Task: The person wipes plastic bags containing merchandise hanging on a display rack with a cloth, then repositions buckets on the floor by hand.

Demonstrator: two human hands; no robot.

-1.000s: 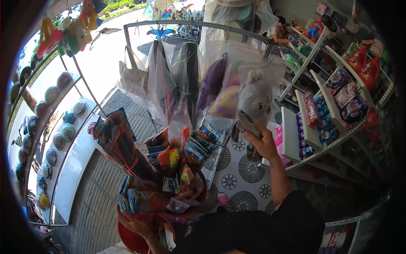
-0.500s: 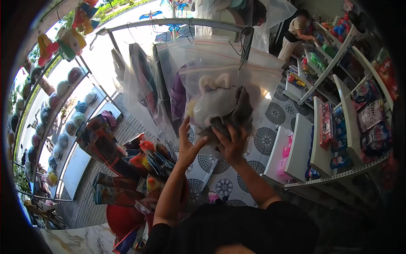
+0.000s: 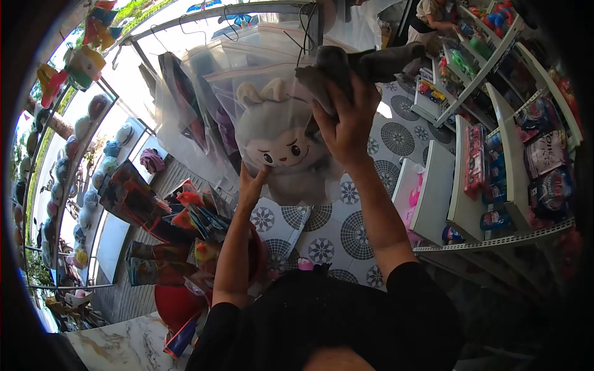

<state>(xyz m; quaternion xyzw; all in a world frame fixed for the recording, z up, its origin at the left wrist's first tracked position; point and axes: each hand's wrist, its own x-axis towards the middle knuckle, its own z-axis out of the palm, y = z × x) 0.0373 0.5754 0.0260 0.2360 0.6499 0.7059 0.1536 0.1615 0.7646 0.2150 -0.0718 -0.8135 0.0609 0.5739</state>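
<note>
R grip (image 3: 346,120) is closed round a dark gray cloth (image 3: 365,65), held up high, w/ ends poking out both sides. L grip (image 3: 252,182) is at the low left edge of a clear bag (image 3: 229,80), thumb by the toy's cheek; can't tell if it pinches the bag. Inside the bag is a gray & white bunny-eared toy (image 3: 281,139) w/ a frowny face, upright, just below & left of the cloth. The bag hangs near the metal rack (image 3: 204,18), w/ more bagged stuff behind it. Low left: a red tub (image 3: 176,306) near the marble worktop (image 3: 120,340). Right: white shelves (image 3: 433,191) w/ packets & bottles. Top right: a person (image 3: 433,15) by shelves.
</note>
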